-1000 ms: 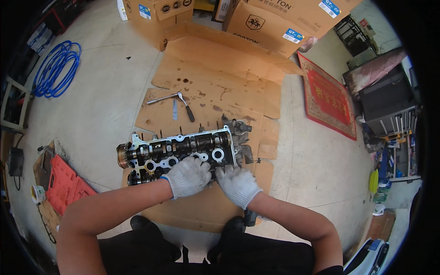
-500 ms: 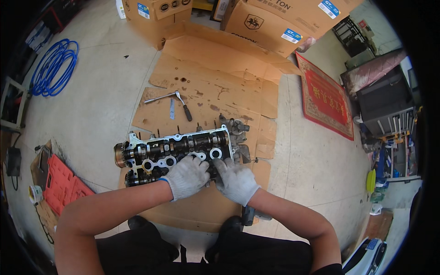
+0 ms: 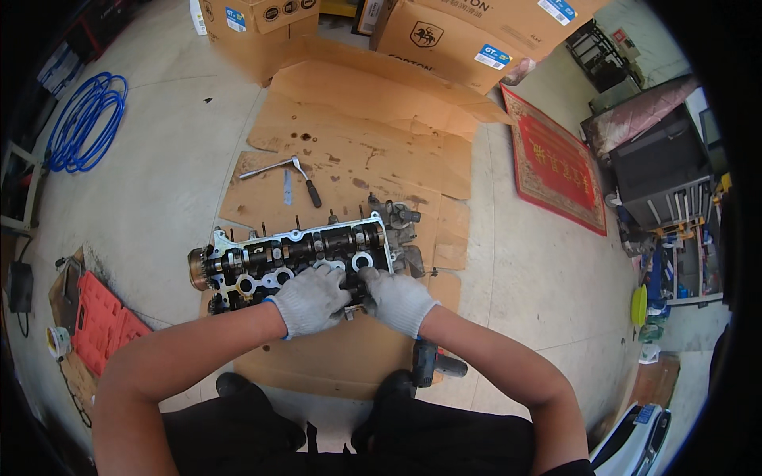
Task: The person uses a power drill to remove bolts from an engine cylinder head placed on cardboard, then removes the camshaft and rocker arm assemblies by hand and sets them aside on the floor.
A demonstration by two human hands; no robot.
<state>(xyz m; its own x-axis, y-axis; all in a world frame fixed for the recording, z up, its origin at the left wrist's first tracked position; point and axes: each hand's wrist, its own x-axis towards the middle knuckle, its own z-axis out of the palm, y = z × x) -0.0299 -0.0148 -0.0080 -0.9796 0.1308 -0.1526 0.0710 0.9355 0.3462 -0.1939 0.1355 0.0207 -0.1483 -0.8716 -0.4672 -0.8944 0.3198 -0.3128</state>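
Moved right hand [image 3: 402, 301] toward eleven o'clock over engine part [image 3: 305, 247], near left hand [image 3: 312, 301]; cannot tell fingers [image 3: 375, 279] open or closed.

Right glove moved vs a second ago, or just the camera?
Yes, slightly: judged against the cylinder head, the gloved right hand has shifted away from the person, toward the head's far edge.

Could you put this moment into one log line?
left hand: gloved, at cylinder head; right hand: gloved, at cylinder head; grip: unclear; ratchet: on cardboard, beyond cylinder head
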